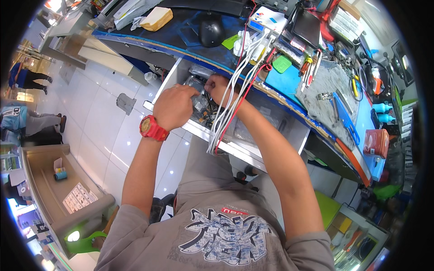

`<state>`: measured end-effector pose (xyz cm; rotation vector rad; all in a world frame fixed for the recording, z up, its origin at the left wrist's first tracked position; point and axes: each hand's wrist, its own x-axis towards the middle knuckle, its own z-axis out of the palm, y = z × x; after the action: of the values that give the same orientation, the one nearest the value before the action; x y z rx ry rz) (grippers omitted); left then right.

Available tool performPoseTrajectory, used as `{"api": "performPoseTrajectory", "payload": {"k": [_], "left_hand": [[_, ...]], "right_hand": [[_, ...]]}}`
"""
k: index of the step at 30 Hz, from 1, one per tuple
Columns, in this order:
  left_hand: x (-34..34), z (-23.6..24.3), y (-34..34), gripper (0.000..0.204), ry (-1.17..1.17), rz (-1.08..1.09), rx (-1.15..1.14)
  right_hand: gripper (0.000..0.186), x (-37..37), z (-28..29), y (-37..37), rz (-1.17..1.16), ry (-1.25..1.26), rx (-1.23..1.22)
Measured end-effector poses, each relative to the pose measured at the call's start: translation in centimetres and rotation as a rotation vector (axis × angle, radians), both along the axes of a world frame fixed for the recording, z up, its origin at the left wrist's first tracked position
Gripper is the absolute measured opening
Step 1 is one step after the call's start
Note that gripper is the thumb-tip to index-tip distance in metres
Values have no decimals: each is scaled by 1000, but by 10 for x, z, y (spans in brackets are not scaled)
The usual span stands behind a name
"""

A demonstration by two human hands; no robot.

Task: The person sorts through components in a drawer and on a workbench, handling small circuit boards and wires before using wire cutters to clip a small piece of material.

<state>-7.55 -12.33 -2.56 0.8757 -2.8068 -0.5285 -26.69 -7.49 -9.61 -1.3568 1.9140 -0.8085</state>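
Observation:
Both hands reach into a pulled-out white drawer (pixel 201 131) under the desk edge. My left hand (pixel 174 106), with a red watch (pixel 153 128) on its wrist, is over the left side, fingers bent toward a clear plastic bag (pixel 197 86). Beside it, my right hand (pixel 219 89) has its fingers curled together at the bag's right side. Whatever is between the fingers of either hand is hidden. Small dark electronic parts (pixel 206 113) lie below the hands. White cables (pixel 231 101) and a red wire (pixel 229 121) hang across the drawer, over my right wrist.
On the desk stand a black mouse (pixel 211 30), a green pad (pixel 282 64), tweezers and pliers (pixel 355 88), a blue tool (pixel 346 118) and a brown box (pixel 376 142). More clear bags (pixel 253 126) fill the drawer's right side. A grey scrap (pixel 125 103) lies on the tiled floor.

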Motion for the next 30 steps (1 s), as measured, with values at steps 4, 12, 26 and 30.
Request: {"api": "performPoseTrajectory", "payload": {"k": [4, 12, 26, 30], "left_hand": [[1, 0, -1, 30, 10, -9, -7], [0, -2, -2, 31, -89, 10, -16], [-1, 0, -2, 33, -163, 45, 45], [-2, 1, -2, 33, -173, 34, 33]], "right_hand": [[19, 1, -8, 7, -45, -95, -159], [17, 4, -35, 8, -138, 148, -440], [44, 3, -35, 3, -186, -147, -41], [37, -8, -43, 10, -325, -834, -118]]}}
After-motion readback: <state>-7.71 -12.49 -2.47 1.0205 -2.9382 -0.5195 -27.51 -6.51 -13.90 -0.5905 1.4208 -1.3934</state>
